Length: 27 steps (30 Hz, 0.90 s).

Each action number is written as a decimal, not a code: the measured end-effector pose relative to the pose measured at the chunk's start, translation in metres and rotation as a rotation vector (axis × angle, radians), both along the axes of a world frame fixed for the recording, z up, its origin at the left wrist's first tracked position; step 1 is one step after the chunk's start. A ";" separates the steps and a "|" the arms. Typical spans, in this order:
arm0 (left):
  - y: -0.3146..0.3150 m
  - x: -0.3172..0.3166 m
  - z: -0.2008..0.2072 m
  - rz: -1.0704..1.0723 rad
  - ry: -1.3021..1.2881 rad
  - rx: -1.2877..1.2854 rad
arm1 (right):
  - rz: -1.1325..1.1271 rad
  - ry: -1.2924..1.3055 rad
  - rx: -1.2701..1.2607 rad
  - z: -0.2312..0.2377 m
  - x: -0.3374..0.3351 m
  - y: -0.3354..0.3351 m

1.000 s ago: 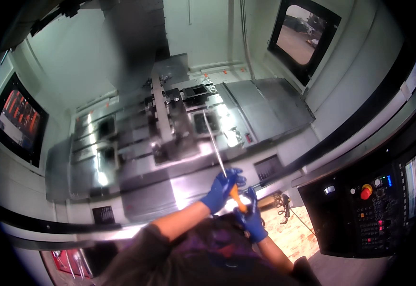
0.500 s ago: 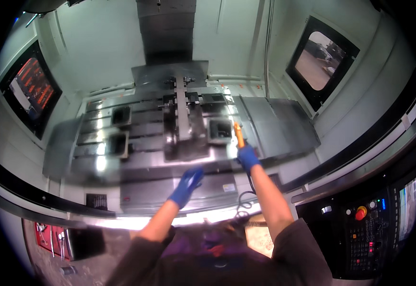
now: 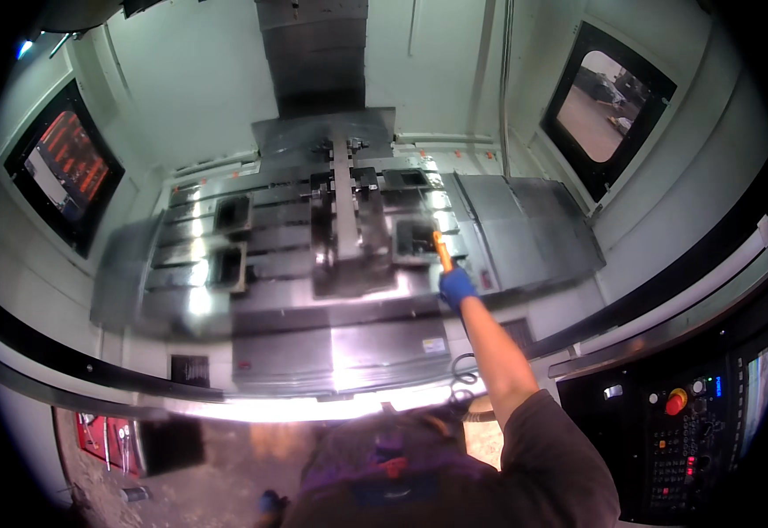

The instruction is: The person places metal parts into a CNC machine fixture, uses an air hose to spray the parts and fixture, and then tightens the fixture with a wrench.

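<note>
In my blue-gloved right hand (image 3: 459,288) is an orange air gun (image 3: 442,250), its tip pointing away from me over the machine table's right half. A coiled black hose (image 3: 464,377) hangs below that hand. Just left of the gun's tip sits a dark square-framed block (image 3: 412,241). A long metal bar (image 3: 343,202) lies in a dark fixture (image 3: 356,275) at the middle of the slotted table (image 3: 278,238). My left hand (image 3: 271,503) shows only as a small, dim blue patch low by my body; its fingers cannot be made out.
Two more square-framed blocks (image 3: 227,267) stand on the table's left side. A control panel (image 3: 665,440) with a red knob is at the lower right. Hand tools lie in a red tray (image 3: 107,443) at the lower left. The machine's front sill (image 3: 278,409) runs before me.
My left hand has dropped from over the table's front edge down beside my body. The right hand still holds the air gun, its tip now closer to the square-framed block. The view has shifted slightly.
</note>
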<state>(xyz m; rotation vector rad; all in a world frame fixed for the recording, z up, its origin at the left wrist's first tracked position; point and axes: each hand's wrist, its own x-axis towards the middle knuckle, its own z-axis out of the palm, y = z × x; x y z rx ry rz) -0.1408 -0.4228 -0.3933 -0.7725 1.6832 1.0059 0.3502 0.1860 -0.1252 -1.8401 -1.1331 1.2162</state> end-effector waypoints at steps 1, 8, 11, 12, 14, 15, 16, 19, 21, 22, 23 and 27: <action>0.017 0.005 0.002 -0.023 -0.020 0.033 | -0.003 -0.005 0.002 0.003 -0.001 -0.001; 0.171 0.021 0.022 -0.470 0.245 0.613 | -0.042 0.003 0.008 -0.001 -0.018 -0.011; 0.263 0.050 0.109 -0.455 0.178 0.512 | -0.118 0.186 -0.087 -0.044 0.004 -0.003; 0.278 0.051 0.111 -0.455 0.154 0.532 | -0.152 0.264 -0.134 -0.062 0.019 0.001; 0.284 0.047 0.116 -0.452 0.156 0.530 | -0.090 0.268 -0.138 -0.083 0.027 0.014; 0.282 0.047 0.116 -0.464 0.163 0.510 | -0.063 0.268 -0.141 -0.087 0.029 0.015; 0.279 0.048 0.115 -0.479 0.169 0.490 | -0.078 0.197 -0.135 -0.090 0.036 0.014; 0.217 0.011 0.075 -0.353 0.042 0.491 | -0.050 0.102 -0.139 -0.035 -0.006 0.002; 0.191 -0.005 0.038 -0.279 -0.206 0.579 | -0.078 0.137 -0.148 -0.036 0.003 0.001; 0.187 0.008 0.044 -0.282 -0.144 0.472 | -0.062 0.064 -0.142 -0.032 0.011 -0.001; 0.175 0.015 0.049 -0.279 -0.071 0.358 | -0.033 0.001 -0.140 -0.022 0.011 -0.005; 0.160 0.046 0.091 -0.310 0.123 0.235 | -0.001 0.026 0.108 0.026 0.009 -0.051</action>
